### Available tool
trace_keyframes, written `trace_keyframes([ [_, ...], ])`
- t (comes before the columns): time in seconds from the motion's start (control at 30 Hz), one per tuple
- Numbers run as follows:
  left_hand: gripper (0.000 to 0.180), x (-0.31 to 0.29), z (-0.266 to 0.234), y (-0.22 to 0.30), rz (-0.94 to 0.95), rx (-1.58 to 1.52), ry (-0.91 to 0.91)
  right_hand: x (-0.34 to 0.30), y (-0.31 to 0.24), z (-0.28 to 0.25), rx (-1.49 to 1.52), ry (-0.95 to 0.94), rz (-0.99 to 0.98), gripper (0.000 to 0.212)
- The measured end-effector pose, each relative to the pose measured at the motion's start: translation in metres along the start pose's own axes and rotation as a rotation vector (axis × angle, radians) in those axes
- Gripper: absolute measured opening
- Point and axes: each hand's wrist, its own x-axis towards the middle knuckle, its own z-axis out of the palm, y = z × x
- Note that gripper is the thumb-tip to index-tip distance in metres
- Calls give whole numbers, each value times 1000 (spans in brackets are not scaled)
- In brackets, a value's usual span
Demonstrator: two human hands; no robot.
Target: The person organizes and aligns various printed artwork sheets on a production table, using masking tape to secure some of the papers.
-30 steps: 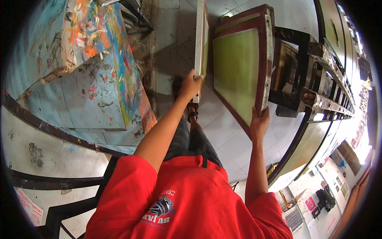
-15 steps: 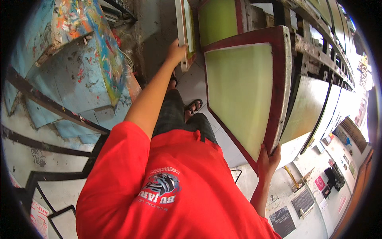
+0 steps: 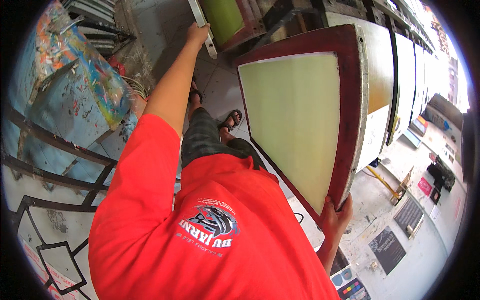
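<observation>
My right hand (image 3: 336, 215) is closed round the lower corner of a large screen-printing frame (image 3: 295, 120), which has pale yellow-green mesh, a dark red border and a worn metallic outer edge. The frame stands tilted in front of my right side. Higher up on the left, my outstretched left hand (image 3: 198, 34) grips a second screen-printing frame (image 3: 212, 49). That one is seen almost edge-on, as a narrow whitish bar, so its face is mostly hidden.
Behind the left-hand frame is another green screen with a red border (image 3: 232, 25). Several upright panels (image 3: 377, 75) stand in a rack at the right. A paint-splashed blue block (image 3: 75, 90) and black metal railing (image 3: 60, 137) lie to my left. Dark boards (image 3: 387, 250) show at lower right.
My left hand has moved up and left with its frame, which has turned more edge-on. The right-hand frame has shifted slightly left and is still held at its corner. The view has swung right.
</observation>
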Motion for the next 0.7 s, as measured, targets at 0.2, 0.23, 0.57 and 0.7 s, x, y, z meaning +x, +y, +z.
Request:
trace_keyframes([
  [0.2,48,-17,22,34,10,-12,4,-15,34,-7,8,-28,57,28],
  [0.23,47,-22,22,37,26,51,15,-15,35,-4,28,-21,46,27],
  [0.57,64,-24,-25,14,-47,84,-11,-8,11,26,4,4,13,27],
  [0.7,72,-18,-43,-3,-45,60,-90,4,-8,35,33,-54,4,28],
])
